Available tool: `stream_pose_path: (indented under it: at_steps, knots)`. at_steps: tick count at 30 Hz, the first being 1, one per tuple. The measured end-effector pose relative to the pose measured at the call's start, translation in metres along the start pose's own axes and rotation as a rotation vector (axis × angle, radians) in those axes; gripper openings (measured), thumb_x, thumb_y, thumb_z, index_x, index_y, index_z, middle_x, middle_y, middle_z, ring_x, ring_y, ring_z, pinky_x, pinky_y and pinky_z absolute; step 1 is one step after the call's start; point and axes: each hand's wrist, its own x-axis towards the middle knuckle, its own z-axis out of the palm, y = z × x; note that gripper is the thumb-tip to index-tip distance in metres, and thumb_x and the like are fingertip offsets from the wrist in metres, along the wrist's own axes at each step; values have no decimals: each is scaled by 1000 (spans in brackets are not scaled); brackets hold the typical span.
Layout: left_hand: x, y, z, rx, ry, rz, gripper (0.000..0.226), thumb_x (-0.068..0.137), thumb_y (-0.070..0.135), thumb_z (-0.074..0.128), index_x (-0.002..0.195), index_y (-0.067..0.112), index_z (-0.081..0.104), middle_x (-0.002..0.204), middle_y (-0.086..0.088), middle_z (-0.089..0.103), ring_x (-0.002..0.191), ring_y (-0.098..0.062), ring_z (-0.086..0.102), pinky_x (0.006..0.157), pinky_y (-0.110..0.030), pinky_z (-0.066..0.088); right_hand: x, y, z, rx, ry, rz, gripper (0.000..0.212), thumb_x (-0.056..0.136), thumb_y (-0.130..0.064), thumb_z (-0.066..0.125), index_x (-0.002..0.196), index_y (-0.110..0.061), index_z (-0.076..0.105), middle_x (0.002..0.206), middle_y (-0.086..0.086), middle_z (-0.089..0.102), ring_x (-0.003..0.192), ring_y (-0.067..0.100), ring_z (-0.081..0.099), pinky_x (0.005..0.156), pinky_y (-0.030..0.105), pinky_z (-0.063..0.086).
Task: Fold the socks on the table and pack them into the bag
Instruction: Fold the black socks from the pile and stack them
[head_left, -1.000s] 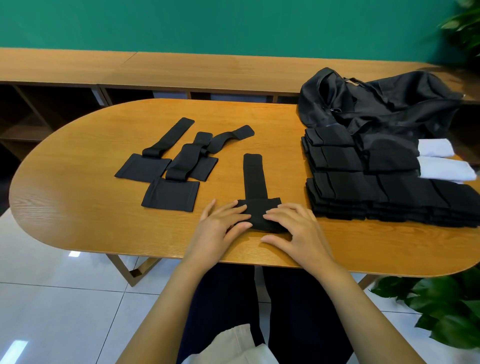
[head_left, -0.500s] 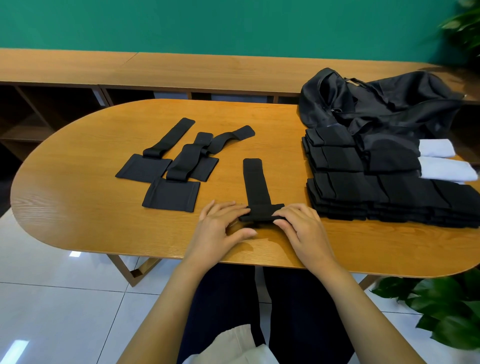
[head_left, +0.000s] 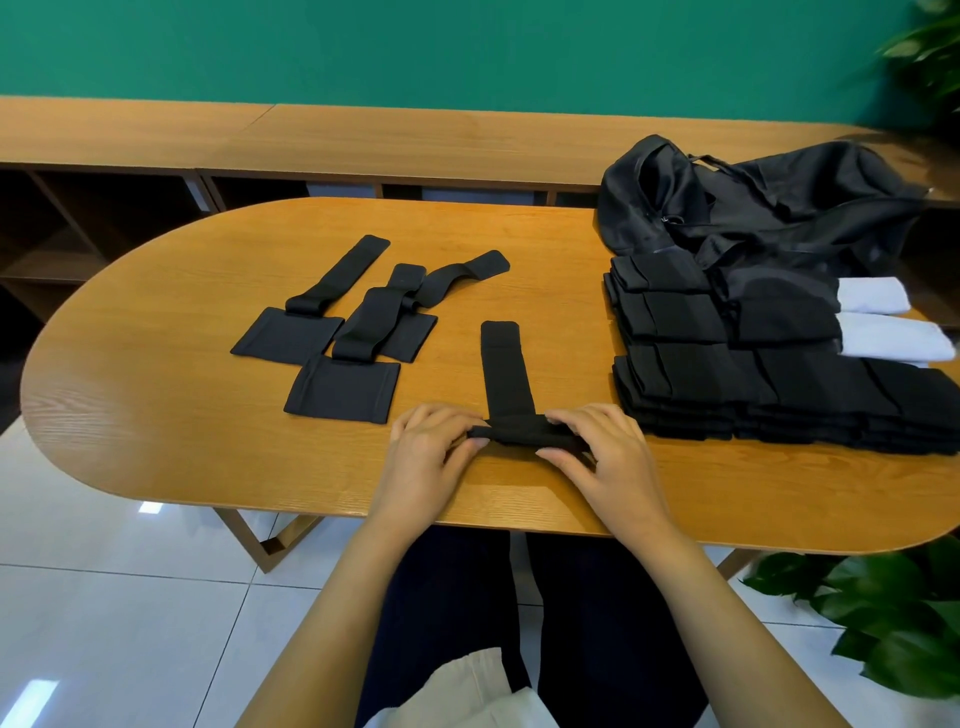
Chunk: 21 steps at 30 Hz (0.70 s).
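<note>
The black sock (head_left: 503, 374) lies at 6 o'clock on the counter (head_left: 156, 415), close to the near edge. Its narrow part points straight to 12 o'clock and its near end is gathered into a tight roll. The left hand (head_left: 426, 460) and the right hand (head_left: 610, 460) hold this roll, one at each end. The grip of each hand is a pinch, with the thumb on the near side and the curled fingers on the far side.

I think the roll can go wrong in two ways. If one hand moves faster than the other, the roll will become a cone and drift toward 11 or 1 o'clock. If the pinch becomes loose, the elastic fabric may spring open. Also the folded stack (head_left: 727, 379) at 3 o'clock is just beside the right hand, so a wide movement of that hand could push its near corner.

One second ago the wide end of this sock was flat under both open palms. Now it is a thin bundle and the fingers have closed around it.

The loose socks (head_left: 343, 332) at 10 o'clock and the bag (head_left: 753, 208) at 1 o'clock have not moved.
</note>
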Motion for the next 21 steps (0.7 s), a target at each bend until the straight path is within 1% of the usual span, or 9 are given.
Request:
stream_pose_path:
  at_steps: [2,4,7,9,11,13,14,18,21]
  knots:
    - [0,0,0,-9,3,-3,30,91,38,51,111,24,69,111,16,65,113,-5,49,100,-25,23,0,2,1,-20,-13,31,36,85,-30,70,119,-19,65,111,-18,50,108,-2,40,89,27,37]
    - [0,1,-1,-16,8,-4,27,92,36,52,111,26,68,109,17,64,112,-5,50,101,-27,24,0,4,3,-40,-30,47,34,84,-22,72,118,-20,65,113,-13,59,112,5,44,92,30,38]
    - [0,0,-1,-24,26,-3,21,93,26,60,113,27,67,106,20,62,109,0,47,102,-29,25,-2,7,3,-35,-51,75,30,85,-15,71,114,-21,67,113,-7,63,110,7,49,92,26,36]
    - [-1,1,-2,-63,50,-47,26,92,24,63,117,30,64,102,22,58,103,11,42,102,-24,24,-2,7,3,-13,-39,129,29,88,-18,68,116,-23,67,110,-9,59,106,8,51,88,21,35]
    - [-2,3,-3,-98,78,-74,34,91,26,64,123,34,57,95,24,56,104,15,41,102,-16,21,-2,5,3,2,-11,171,32,90,-30,63,121,-24,63,107,-11,57,103,8,51,85,22,39]
    - [-2,5,-3,-119,88,-78,43,91,27,64,129,36,48,89,20,60,105,11,45,103,-11,18,-1,2,2,20,6,187,44,89,-44,53,128,-23,58,102,-11,57,99,8,53,82,24,41]
    - [-2,5,-3,-126,87,-80,46,91,29,63,132,36,44,87,17,62,104,8,47,104,-11,16,0,1,1,36,14,187,50,88,-48,50,130,-23,56,100,-11,57,96,8,54,82,24,41]
    - [-2,7,-4,-148,81,-106,55,90,34,62,138,37,35,82,16,64,101,4,53,110,-20,17,-1,1,0,89,42,189,59,87,-50,46,139,-22,48,99,-4,64,94,10,58,81,25,46]
    - [-3,7,-3,-157,75,-101,57,89,37,62,139,38,34,79,15,64,99,-1,56,112,-29,21,0,2,1,68,26,198,65,87,-52,44,145,-22,40,88,-11,57,87,9,55,78,23,44]
